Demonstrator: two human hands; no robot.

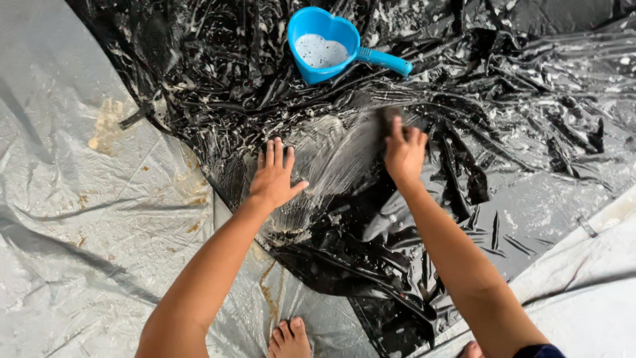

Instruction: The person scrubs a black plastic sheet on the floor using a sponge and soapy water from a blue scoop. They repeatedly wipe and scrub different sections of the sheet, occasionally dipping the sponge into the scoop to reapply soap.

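A wet, crumpled black plastic sheet (503,99) streaked with white soap foam covers the middle and right of the head view. My left hand (275,176) lies flat on it, fingers spread, pressing the sheet down. My right hand (404,152) is closed around a dark scrubbing brush (387,122) whose end shows above my fingers. The brush rests on a soapy, blurred patch of the sheet between my hands. A blue heart-shaped scoop (324,43) with a handle sits beyond my hands, holding foamy water.
A grey plastic sheet (79,219) with brownish stains spreads under the black one on the left. A light grey surface (589,285) lies at the lower right. My bare foot (289,339) shows at the bottom edge.
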